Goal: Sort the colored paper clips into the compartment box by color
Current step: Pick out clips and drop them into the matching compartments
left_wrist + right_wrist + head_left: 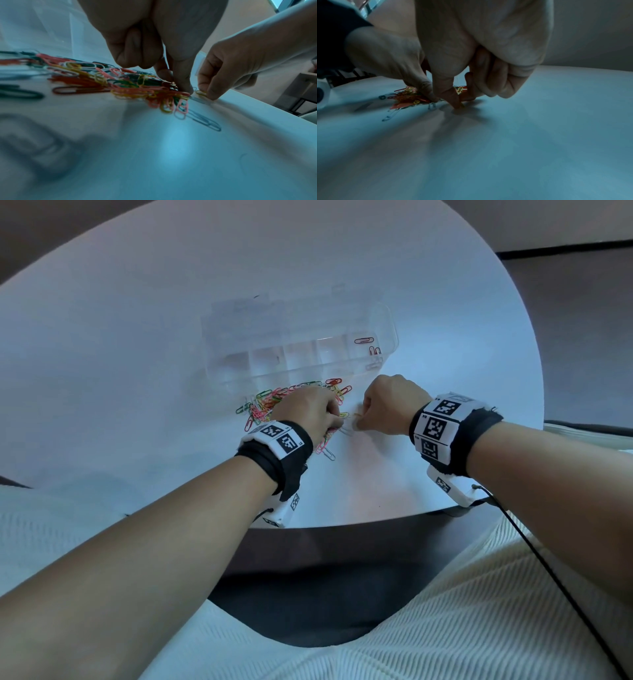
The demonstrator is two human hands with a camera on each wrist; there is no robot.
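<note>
Left hand [310, 412] pinching in clip pile [270, 405]; right hand [390, 405] pinches yellow clip [201, 93]; compartment box [246, 337] beyond.

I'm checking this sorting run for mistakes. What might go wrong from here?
The pile of paper clips is tangled, so lifting one may drag others along. The right hand works a yellow clip flat on the table; it may slip. Only red clips mark the clear compartment box, so colors could get mixed.
</note>
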